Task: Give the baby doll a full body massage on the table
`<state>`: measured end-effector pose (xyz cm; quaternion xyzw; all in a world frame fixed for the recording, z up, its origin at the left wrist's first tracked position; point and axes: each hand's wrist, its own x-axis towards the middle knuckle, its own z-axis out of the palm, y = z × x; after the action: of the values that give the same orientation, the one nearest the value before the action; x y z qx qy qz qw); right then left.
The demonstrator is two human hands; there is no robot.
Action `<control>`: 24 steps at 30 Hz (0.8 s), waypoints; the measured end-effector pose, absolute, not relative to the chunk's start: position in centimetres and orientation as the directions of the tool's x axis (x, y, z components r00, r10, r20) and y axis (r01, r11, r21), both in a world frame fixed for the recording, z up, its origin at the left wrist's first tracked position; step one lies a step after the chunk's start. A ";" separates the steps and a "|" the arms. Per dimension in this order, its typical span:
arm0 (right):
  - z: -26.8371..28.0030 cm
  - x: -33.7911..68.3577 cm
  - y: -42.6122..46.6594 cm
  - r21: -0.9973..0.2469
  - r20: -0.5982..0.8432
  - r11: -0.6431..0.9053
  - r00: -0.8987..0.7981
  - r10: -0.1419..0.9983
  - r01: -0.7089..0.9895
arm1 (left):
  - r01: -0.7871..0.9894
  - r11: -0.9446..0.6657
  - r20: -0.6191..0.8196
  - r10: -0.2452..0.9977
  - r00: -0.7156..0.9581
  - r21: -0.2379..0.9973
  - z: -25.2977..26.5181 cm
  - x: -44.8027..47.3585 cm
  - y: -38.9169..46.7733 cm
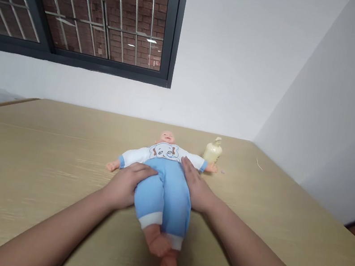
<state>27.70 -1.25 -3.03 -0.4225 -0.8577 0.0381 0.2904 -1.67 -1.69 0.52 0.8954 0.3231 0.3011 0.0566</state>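
Note:
A baby doll (168,186) lies on its back on the table, head away from me and feet toward me. It wears a white top with a cartoon animal face and light blue trousers with white cuffs. My left hand (130,183) grips its hip on the left, thumb side hidden against the cloth. On the other side, my right hand (197,186) presses along the waist and hip, fingers pointing up toward the top. The doll's arms are spread out, and its bare feet cross near the table's front.
A cream pump bottle (212,152) stands just behind the doll's hand on the right. Farther right, a thin pale strip (259,165) lies on the wooden table (56,167). White walls and a barred window (110,8) rise behind.

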 end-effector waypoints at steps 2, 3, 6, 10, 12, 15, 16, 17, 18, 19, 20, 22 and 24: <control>-2.1 27.0 -1.9 -0.227 0.517 0.704 -0.529 0.673 0.673 | 0.555 -0.765 0.501 0.638 0.585 0.326 0.5 -2.0 -1.3; -1.7 26.6 -2.2 -0.186 0.537 0.735 -0.559 0.631 0.652 | 0.553 -0.758 0.501 0.647 0.575 0.345 0.5 -2.2 -1.1; -1.4 25.4 -3.0 -0.095 0.528 0.810 -0.660 0.534 0.579 | 0.526 -0.752 0.506 0.658 0.558 0.398 0.6 -2.5 -0.8; -2.0 24.5 -3.4 -0.026 0.519 0.837 -0.709 0.478 0.546 | 0.495 -0.749 0.499 0.662 0.559 0.440 1.0 -3.0 -0.4; -2.3 24.4 -3.4 -0.028 0.544 0.836 -0.693 0.472 0.547 | 0.503 -0.732 0.478 0.681 0.555 0.459 1.1 -3.4 -0.2; -2.5 24.6 -3.3 -0.075 0.576 0.844 -0.668 0.471 0.531 | 0.537 -0.684 0.423 0.728 0.540 0.493 1.0 -4.2 0.2; -2.4 24.6 -3.3 -0.088 0.580 0.846 -0.664 0.472 0.525 | 0.545 -0.664 0.400 0.746 0.532 0.512 1.0 -4.4 0.4; -2.3 24.6 -3.3 -0.097 0.581 0.848 -0.662 0.473 0.520 | 0.549 -0.640 0.376 0.765 0.523 0.538 0.8 -4.6 0.5; -2.2 24.6 -3.3 -0.103 0.581 0.850 -0.663 0.472 0.516 | 0.551 -0.612 0.351 0.785 0.510 0.568 0.7 -4.7 0.7; -2.0 24.6 -3.4 -0.106 0.582 0.852 -0.663 0.471 0.513 | 0.551 -0.584 0.330 0.804 0.495 0.596 0.6 -4.8 0.8; -1.8 24.6 -3.5 -0.112 0.583 0.853 -0.662 0.472 0.509 | 0.550 -0.558 0.314 0.821 0.477 0.622 0.4 -4.9 0.9; -1.3 24.6 -3.9 -0.134 0.583 0.857 -0.660 0.474 0.497 | 0.555 -0.507 0.289 0.852 0.436 0.660 0.1 -4.9 1.2; -0.6 24.6 -4.4 -0.170 0.586 0.862 -0.655 0.478 0.477 | 0.562 -0.458 0.260 0.880 0.398 0.689 -0.1 -4.9 1.5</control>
<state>24.58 -4.39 -0.64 -0.2625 -0.9096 0.0003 0.3221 -4.85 1.47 -0.10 0.7957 0.4528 0.3095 0.2569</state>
